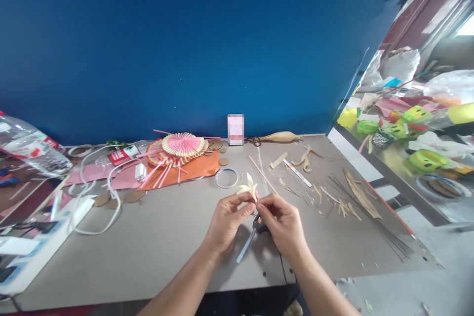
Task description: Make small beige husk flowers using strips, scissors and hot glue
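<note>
My left hand (227, 219) and my right hand (283, 222) meet above the middle of the grey table (148, 247). Both pinch a small pale straw-coloured flower piece (249, 187) with pointed petals sticking up between the fingertips. Below the hands on the table lies a glue gun (255, 229) with a black body and a pale stick pointing toward me. Each hand's fingers are closed on the flower piece.
A pink and orange paper fan (181, 148) lies on orange paper at the back. A clear ring (226, 177), dried husk strips (361, 197), thin dark wires (388, 237), a white cable (107, 192) and a plastic bottle (33, 148) surround the hands. A blue wall stands behind.
</note>
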